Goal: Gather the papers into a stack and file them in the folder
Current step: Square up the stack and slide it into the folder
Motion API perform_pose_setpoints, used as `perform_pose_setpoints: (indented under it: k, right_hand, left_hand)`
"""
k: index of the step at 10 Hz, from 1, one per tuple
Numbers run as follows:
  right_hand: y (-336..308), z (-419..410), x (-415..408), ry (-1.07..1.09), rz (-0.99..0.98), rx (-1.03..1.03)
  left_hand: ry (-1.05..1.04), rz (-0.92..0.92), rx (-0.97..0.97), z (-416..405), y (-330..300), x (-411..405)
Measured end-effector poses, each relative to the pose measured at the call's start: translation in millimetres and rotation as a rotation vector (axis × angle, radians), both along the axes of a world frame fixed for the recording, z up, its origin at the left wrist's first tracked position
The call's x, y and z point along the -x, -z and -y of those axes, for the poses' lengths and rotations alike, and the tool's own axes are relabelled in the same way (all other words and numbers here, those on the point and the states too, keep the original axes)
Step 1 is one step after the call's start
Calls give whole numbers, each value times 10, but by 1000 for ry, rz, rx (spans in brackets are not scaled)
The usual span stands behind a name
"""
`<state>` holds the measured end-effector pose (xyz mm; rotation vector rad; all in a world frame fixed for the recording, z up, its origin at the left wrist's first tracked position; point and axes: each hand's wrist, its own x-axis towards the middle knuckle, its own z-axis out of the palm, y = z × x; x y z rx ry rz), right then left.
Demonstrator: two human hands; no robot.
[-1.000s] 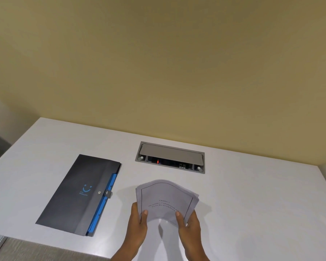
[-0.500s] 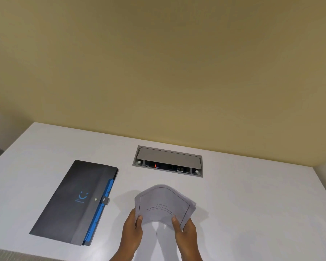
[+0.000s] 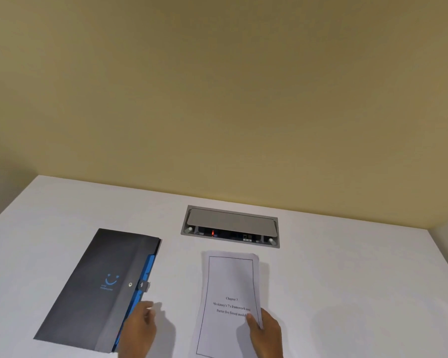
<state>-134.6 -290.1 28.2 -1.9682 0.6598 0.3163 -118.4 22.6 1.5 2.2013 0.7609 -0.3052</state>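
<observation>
From the head view, the stack of papers point(image 3: 229, 301) lies flat on the white table point(image 3: 347, 280). The right hand point(image 3: 265, 332) pinches the stack's near right edge, with the thumb on top of the page. The dark folder point(image 3: 98, 288) lies shut to the left of the papers, a bit apart from them. The left hand point(image 3: 140, 329) rests at the folder's blue edge, its fingers loosely curled. A grey socket box point(image 3: 230, 226) sits behind the papers.

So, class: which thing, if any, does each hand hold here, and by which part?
The right hand holds the stack of papers at its near right edge, thumb on top. The left hand is at the folder's blue edge; no clear grip.
</observation>
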Motion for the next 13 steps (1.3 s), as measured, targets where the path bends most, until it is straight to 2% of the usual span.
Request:
perform_pose_setpoints:
  k: [1,2,5,6,9,10,12,13]
  right_hand:
    - [95,65,17,66,-52,23]
    - [150,113,50,107,-77,18]
    - [103,84,74,134,-104,47]
    - [64,67,64,139,-112,51]
    - [-162,69,-15,97,-215,-72]
    - [-279,88,-82,88,-180,-67]
    - [-695,82,-247,236,23,-123]
    - [-861,76,-326,312,118,-166]
  left_hand:
    - [-51,-14,-125,-396,110,-26]
    - [65,-85,-278,-693,180,-117]
    - [311,-174,-481,-935,499,-294]
    - [359,-177,-465,-871,459,-349]
    - [298,-171,-451,-837,415,-494]
    - [242,-131,-333,-786,246,-525]
    - [168,-124,-50,-468,-370,-501]
    - [228,-87,-38,-280,-587,-416]
